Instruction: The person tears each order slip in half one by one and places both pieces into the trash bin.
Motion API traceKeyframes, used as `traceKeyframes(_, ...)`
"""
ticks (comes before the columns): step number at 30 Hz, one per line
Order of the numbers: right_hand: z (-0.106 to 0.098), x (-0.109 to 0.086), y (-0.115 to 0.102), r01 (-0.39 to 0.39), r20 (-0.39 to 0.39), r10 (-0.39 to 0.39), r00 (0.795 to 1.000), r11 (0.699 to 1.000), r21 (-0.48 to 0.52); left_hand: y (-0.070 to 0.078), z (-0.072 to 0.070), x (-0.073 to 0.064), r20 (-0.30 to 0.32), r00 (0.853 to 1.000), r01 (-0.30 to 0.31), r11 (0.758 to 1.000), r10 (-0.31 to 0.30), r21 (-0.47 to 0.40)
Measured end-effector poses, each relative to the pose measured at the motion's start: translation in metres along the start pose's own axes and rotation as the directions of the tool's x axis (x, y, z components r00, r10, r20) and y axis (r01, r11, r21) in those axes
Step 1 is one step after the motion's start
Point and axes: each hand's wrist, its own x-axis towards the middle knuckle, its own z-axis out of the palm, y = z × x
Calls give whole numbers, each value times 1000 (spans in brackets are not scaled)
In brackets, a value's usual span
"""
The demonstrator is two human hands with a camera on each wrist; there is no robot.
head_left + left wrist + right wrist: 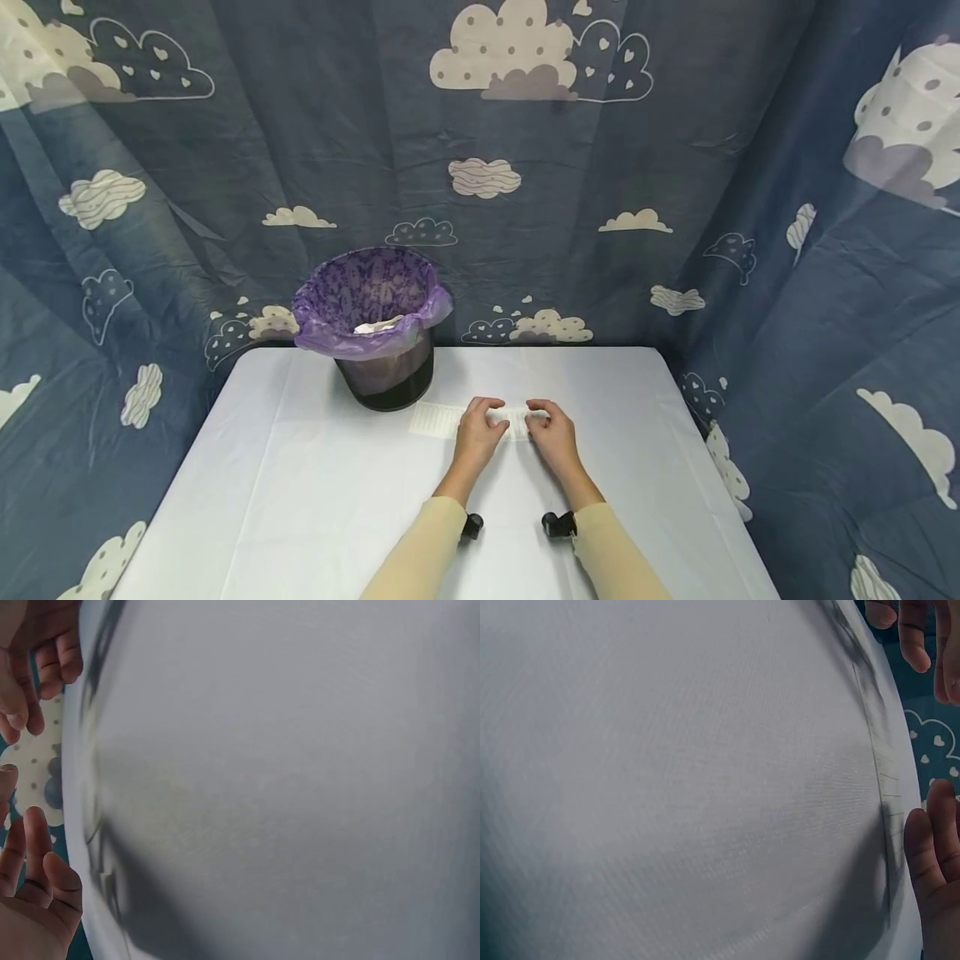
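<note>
A white strip point(435, 420) with fine parallel lines across it lies flat on the white tabletop. My left hand point(477, 432) hovers over its middle, partly covering it, with thumb and index finger curved and apart. Over the strip's right end is my right hand point(551, 433), its thumb and index finger also loosely bent toward the left hand. Nothing shows between the fingers of either hand. In the right wrist view, the lined strip point(889, 796) appears edge-on beside the right hand point(939, 855). The left wrist view catches the left hand point(37, 900) at its lower left edge.
Behind and left of the hands stands a dark bin point(386, 379) with a purple bag liner point(360, 343) and crumpled white paper point(377, 326) inside. Blue cloud-patterned curtains point(337, 158) surround the white table point(300, 492). Small black devices point(558, 525) sit on both wrists.
</note>
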Motion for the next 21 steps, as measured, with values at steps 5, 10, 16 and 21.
traceKeyframes(5,1,3,5,-44,5,45,999,999,-30,-2,8,1,3,1000,-17,998,17,60)
traceKeyframes(10,5,4,4,-54,14,55,998,997,-53,-6,13,2,12,1000,-10,996,9,84)
traceKeyframes(16,8,7,8,-20,-5,19,1000,992,-124,-1,17,4,23,1000,-19,993,16,116)
traceKeyframes(21,12,12,13,-3,0,3,1000,980,-201,-3,25,5,-5,1000,-7,987,7,163)
